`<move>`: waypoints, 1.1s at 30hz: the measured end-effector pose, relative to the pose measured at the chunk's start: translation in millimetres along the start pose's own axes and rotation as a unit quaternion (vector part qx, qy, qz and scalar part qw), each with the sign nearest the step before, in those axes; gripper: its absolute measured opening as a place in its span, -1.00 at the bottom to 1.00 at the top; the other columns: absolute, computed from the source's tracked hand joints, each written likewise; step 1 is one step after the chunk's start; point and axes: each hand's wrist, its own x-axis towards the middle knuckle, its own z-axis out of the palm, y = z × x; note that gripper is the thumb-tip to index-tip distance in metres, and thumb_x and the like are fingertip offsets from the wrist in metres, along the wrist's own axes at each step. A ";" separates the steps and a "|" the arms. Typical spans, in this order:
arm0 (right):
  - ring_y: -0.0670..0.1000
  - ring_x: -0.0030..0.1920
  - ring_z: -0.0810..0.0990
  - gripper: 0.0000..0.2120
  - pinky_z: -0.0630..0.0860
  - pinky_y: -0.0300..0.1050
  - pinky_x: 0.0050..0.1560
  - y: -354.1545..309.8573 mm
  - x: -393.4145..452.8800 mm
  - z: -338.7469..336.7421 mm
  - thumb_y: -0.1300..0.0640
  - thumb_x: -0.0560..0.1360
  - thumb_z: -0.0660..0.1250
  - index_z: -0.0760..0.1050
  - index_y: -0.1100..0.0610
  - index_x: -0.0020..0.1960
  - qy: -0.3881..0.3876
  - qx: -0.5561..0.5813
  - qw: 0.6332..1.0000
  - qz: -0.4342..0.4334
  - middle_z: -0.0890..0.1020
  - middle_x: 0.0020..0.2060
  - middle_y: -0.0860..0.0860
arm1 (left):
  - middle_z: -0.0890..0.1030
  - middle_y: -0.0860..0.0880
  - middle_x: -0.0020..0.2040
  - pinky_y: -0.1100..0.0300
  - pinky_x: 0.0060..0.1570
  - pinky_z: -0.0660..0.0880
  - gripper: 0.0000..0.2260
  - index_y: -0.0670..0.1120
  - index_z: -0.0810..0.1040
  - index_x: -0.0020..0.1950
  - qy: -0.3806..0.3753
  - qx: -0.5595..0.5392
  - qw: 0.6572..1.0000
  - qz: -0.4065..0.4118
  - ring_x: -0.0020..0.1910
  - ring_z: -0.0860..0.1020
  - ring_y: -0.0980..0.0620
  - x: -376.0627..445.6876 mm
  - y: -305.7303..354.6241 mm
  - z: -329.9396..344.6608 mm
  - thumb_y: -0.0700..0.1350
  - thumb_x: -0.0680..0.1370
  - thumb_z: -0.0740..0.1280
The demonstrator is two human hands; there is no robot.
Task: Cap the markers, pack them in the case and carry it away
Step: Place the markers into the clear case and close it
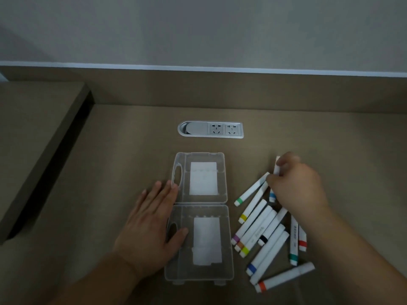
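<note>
head view: case open, empty, mid-table
left hand: flat, fingers apart, steadying case
right hand: clamped on one marker
left: packing, closing, carrying

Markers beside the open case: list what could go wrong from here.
1. The right hand reaches into a crowded pile of markers; pulling one out may roll its neighbours across the desk.
2. The case lies fully open, pinned only at its left edge by the left hand, so it could slide during loading.
</note>
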 end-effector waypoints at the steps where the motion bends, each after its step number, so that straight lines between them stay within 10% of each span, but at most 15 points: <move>1: 0.00 -0.27 0.61 -0.76 0.56 -0.06 -0.28 -6.8 -2.4 -0.2 0.12 0.48 0.35 0.40 -0.04 0.10 0.000 0.035 0.999 -0.006 0.61 -0.20 -0.05 | -0.20 0.16 0.60 0.02 0.57 -0.14 -0.20 0.10 -0.28 0.58 -0.001 -0.001 1.000 0.000 0.55 -0.31 0.20 0.1 0.0 -0.3 0.41 0.49 -0.01; 33: 0.06 -0.16 0.64 -0.91 0.61 0.00 -0.04 -59.7 -9.6 67.8 0.07 0.52 0.43 0.55 0.07 -0.11 -0.074 0.026 0.994 -0.072 0.67 -0.20 0.04 | -0.16 0.12 0.62 0.01 0.57 -0.12 -0.21 0.06 -0.21 0.61 0.011 0.000 1.000 0.007 0.56 -0.28 0.16 -0.5 -1.6 -0.2 0.36 0.51 0.02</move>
